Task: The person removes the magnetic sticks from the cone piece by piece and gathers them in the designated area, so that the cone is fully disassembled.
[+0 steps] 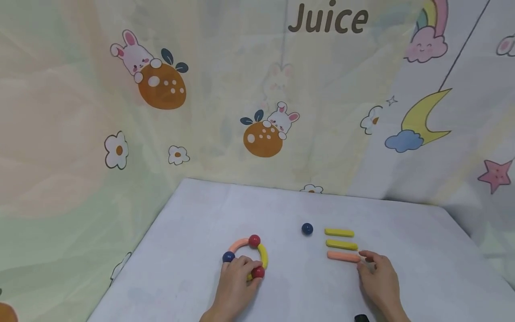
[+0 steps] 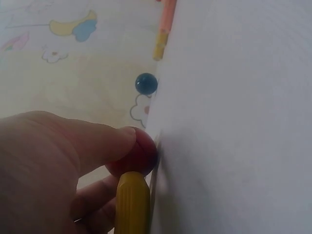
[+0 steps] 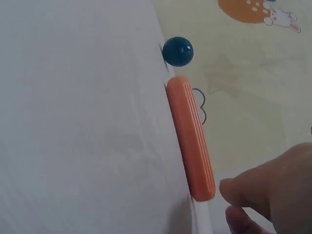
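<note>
On the white table lies a ring of curved sticks and balls. Its parts include an orange curved stick [image 1: 239, 244], a yellow curved stick [image 1: 263, 256], a red ball [image 1: 254, 240] at the top and a blue ball [image 1: 228, 256] at the left. My left hand [image 1: 237, 284] pinches the lower red ball [image 2: 140, 155] between thumb and fingers; a yellow stick [image 2: 132, 202] joins that ball. Beside the near end of a straight orange stick [image 3: 191, 141] is my right hand [image 1: 380, 279], thumb and forefinger apart, holding nothing. Part of the ring is hidden under the left hand.
Two yellow sticks [image 1: 339, 233] lie behind the straight orange one. A loose dark blue ball [image 1: 307, 229] sits to their left. Near the front edge is a small black object [image 1: 361, 318], partly cut off. A printed cloth [image 1: 217, 112] hangs behind the table.
</note>
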{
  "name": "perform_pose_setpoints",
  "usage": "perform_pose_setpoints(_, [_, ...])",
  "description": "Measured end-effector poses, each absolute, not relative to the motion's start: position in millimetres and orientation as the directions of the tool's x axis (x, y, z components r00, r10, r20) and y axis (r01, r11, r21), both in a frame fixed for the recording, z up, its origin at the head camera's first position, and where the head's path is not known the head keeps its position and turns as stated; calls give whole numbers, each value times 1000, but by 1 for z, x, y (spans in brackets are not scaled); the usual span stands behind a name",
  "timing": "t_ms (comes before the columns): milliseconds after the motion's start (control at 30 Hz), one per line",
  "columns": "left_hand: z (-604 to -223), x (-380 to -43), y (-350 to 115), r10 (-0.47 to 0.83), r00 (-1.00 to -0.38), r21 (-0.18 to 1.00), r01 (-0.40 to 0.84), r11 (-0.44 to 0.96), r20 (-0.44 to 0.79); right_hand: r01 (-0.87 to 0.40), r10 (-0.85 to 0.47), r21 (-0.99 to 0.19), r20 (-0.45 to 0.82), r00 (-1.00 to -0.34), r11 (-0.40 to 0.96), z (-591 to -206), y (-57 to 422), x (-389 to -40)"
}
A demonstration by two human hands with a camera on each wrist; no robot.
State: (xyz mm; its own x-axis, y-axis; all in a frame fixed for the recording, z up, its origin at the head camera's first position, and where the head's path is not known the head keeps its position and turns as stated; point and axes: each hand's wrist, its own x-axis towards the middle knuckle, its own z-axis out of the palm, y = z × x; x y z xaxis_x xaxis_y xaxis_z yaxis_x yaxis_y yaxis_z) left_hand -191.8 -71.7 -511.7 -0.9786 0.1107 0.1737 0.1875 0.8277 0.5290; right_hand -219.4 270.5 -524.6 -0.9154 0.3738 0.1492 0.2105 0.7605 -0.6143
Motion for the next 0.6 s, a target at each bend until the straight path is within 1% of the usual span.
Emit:
perform_pose_setpoints(100, [-512, -193, -72, 144, -975, 543, 214, 812, 170, 262, 426, -656, 101, -899, 708, -518, 250, -216])
perform_pose_setpoints(167, [-512, -193, -72, 173, -970, 568, 239, 788, 169, 242, 409, -677, 96, -907, 695, -516, 231, -212])
perform_pose_setpoints(267, [-511, -192, -71, 218, -961, 644, 278, 713, 173, 152, 252, -693, 44, -967, 704, -512, 198, -203])
perform_pose_setpoints(333, [-510, -190, -70, 240, -956, 692, 288, 662, 169, 78, 95, -716, -17, -995, 694, -509, 177, -196])
perform_pose_setpoints(400, [-509, -188, -69, 259, -951, 722, 296, 625, 167, 15, -69, -739, -84, -994, 674, -507, 157, -189])
perform_pose_setpoints(500, [-508, -186, -68, 282, -942, 723, 321, 611, 180, -88, -250, -759, -101, -963, 645, -508, 135, -181])
perform_pose_setpoints(533, [-507, -185, -68, 289, -938, 723, 332, 606, 189, -117, -280, -754, -92, -956, 646, -509, 129, -180])
perform_pose_setpoints(600, [-507, -185, -68, 300, -934, 731, 343, 590, 196, -147, -294, -728, -78, -953, 670, -511, 121, -179])
